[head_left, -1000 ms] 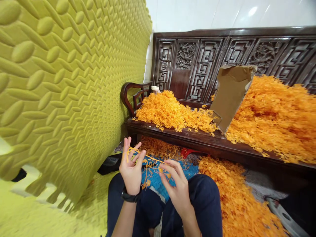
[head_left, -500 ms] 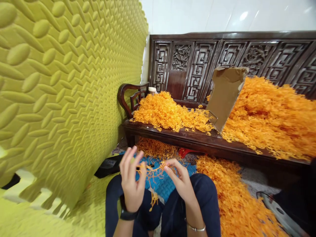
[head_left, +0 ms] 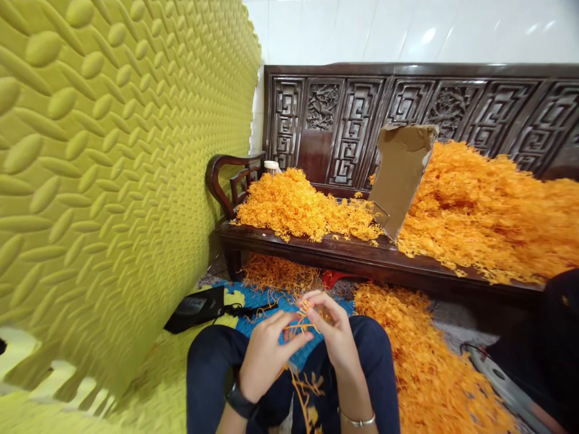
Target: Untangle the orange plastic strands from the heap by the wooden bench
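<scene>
"What's just changed?"

"My left hand (head_left: 269,349) is no longer spread wide; it curls in close to my right hand (head_left: 335,331), which pinches the orange strands (head_left: 300,328)."

"So both hands meet at one piece?"

"Yes, with loose ends (head_left: 312,415) dangling between my knees (head_left: 371,349). Whether my left fingers grip too, I can't tell."

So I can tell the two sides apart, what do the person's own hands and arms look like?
The left hand and right hand wear no gloves. A black band, perhaps a watch, circles the left wrist; a thin silver-coloured bangle circles the right. No sleeve shows on either forearm.
</scene>
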Demonstrator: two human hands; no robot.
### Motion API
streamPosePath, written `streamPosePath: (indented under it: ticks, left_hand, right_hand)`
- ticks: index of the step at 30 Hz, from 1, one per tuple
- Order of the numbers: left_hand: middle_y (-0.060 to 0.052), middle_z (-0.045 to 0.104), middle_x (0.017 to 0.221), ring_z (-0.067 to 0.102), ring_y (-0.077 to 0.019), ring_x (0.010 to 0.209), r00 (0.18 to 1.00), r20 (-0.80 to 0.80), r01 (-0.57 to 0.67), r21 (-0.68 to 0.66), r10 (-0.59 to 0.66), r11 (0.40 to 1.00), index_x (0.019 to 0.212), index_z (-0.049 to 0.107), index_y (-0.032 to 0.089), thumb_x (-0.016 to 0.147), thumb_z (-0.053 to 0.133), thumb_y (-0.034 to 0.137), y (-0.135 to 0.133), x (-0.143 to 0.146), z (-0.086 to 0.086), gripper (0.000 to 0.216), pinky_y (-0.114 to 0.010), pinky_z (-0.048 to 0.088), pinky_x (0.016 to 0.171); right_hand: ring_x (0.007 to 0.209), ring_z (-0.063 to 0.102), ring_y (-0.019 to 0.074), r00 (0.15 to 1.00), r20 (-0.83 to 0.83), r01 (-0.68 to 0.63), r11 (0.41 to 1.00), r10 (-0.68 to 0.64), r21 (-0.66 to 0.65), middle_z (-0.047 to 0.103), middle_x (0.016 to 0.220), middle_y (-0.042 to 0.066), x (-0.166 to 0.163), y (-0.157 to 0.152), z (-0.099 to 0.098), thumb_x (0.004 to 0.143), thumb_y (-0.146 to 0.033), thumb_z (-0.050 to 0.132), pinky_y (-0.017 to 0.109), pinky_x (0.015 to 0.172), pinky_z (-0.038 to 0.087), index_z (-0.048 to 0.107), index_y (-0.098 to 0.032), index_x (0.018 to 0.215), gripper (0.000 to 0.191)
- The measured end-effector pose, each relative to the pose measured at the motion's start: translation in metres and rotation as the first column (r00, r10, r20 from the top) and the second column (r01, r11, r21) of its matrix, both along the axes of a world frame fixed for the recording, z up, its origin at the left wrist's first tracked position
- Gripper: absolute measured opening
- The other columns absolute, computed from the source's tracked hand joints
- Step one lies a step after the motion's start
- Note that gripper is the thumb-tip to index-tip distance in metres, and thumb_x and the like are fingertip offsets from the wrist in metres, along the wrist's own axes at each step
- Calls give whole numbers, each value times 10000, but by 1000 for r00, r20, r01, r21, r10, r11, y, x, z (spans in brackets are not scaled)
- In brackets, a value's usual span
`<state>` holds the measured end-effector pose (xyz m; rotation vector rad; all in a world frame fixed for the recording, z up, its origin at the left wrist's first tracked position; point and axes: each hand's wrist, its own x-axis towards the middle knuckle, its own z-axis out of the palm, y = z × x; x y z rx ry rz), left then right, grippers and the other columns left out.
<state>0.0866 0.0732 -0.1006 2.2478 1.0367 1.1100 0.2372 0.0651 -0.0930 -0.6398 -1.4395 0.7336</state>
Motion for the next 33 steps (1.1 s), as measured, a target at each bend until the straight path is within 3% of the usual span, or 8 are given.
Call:
streamPosePath:
  ticks: [7, 10, 12, 15, 20, 26, 29, 33]
  left_hand:
    - [4, 363, 551, 354, -95, 542, 988, 102, 131, -111, -119, 985, 550, 368, 133, 913, 422, 361, -9, 15, -9, 432, -256, 232, 559]
    - [-1, 377, 513, 374, -89, 524, 963, 172, 237, -173, -208, 956, 501, 396, 126, 901, 449, 370, -15, 13, -17, 471, -246, 250, 553]
    - [-7, 400, 506, 388, -90, 517, 948, 220, 281, -248, -229, 927, 506, 503, 119, 893, 467, 404, -16, 5, -26, 481, -238, 266, 547]
    - [-32, 462, 574, 437, -108, 570, 921, 372, 229, -276, -116, 934, 601, 641, 116, 870, 490, 470, -11, -10, -37, 469, -224, 317, 559]
    - [-93, 625, 877, 579, -172, 858, 807, 591, 144, -225, 17, 964, 680, 681, 132, 834, 575, 426, -1, -24, -32, 348, -222, 431, 772]
    - [-78, 653, 732, 607, -155, 694, 557, 787, 96, -380, 267, 920, 725, 693, 105, 666, 727, 474, 2, -21, -9, 374, -228, 491, 699]
    - [-81, 654, 729, 591, -135, 644, 493, 818, 93, -390, 298, 916, 736, 688, 95, 640, 744, 474, 4, -22, -3, 395, -216, 484, 645]
    - [-88, 651, 747, 559, -116, 614, 516, 806, 74, -380, 291, 922, 774, 673, 82, 690, 709, 460, 8, -26, -1, 389, -206, 455, 587]
  right_hand:
    - [791, 513, 133, 917, -394, 6, 988, -67, -153, 549, 791, 24, 2, 3, -3, 677, -321, 735, 241, 747, 408, 632, -193, 716, 169]
    - [753, 519, 137, 787, -616, -53, 991, -37, -127, 512, 757, 16, 28, 5, 1, 585, -325, 774, 279, 742, 448, 612, -180, 692, 242]
    - [773, 535, 126, 654, -749, 142, 990, -108, -18, 516, 786, 5, 53, 3, 9, 538, -256, 794, 269, 754, 459, 584, -172, 693, 274]
    - [777, 535, 86, 556, -817, 512, 838, -155, 189, 538, 853, -5, 80, -5, 35, 631, -165, 759, 222, 762, 437, 540, -183, 782, 266]
    - [696, 497, 66, 516, -819, 793, 502, -251, 346, 466, 832, -6, 71, 38, 116, 701, -103, 671, 206, 643, 429, 464, -170, 833, 254]
    - [773, 530, 100, 779, -435, 569, 801, -452, 185, 498, 971, 40, 51, 199, 178, 757, -139, 649, 281, 745, 476, 441, -115, 1050, 360]
    - [821, 518, 129, 834, -264, 508, 861, -485, 25, 487, 1082, 76, 43, 233, 148, 830, -213, 595, 315, 738, 476, 507, -109, 1059, 266]
    - [854, 542, 151, 933, -117, 346, 938, -340, 30, 563, 998, 63, 19, 189, 80, 793, -171, 625, 342, 795, 458, 552, -118, 929, 163]
